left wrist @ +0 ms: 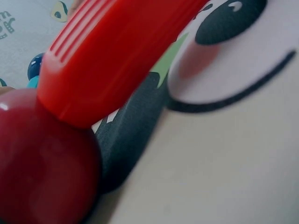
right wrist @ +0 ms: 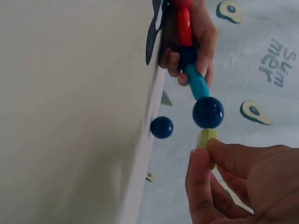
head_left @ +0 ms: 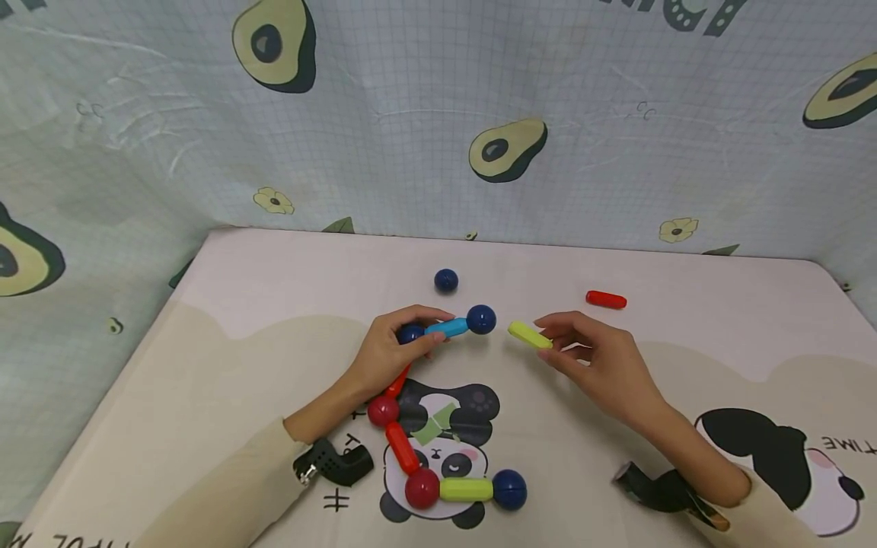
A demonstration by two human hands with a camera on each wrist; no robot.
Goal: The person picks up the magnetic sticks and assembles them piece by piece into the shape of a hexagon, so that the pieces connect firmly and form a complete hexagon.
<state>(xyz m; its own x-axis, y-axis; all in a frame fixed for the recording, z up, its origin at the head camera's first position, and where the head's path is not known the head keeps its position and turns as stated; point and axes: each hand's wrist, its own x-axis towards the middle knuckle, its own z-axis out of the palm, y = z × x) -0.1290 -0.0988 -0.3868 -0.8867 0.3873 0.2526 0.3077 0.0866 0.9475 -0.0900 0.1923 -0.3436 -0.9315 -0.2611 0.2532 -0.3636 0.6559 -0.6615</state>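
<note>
My left hand (head_left: 387, 342) grips a light blue rod (head_left: 447, 328) near a dark blue ball (head_left: 411, 333); a larger-looking dark blue ball (head_left: 482, 320) sits on the rod's other end. From there a chain runs toward me: red rods (head_left: 401, 447), red balls (head_left: 422, 488), a yellow-green rod (head_left: 466, 489) and a blue ball (head_left: 510, 489) at its end. My right hand (head_left: 599, 361) pinches another yellow-green rod (head_left: 530, 335) between thumb and fingers, its free end pointing at the ball on the light blue rod. The left wrist view shows a red rod (left wrist: 107, 56) meeting a red ball (left wrist: 42, 158).
A loose dark blue ball (head_left: 446, 281) lies on the table beyond my hands. A loose red rod (head_left: 606, 299) lies beyond my right hand. The pale table mat (head_left: 260, 266) has printed pandas, and an avocado-patterned cloth (head_left: 397, 137) hangs behind its far edge.
</note>
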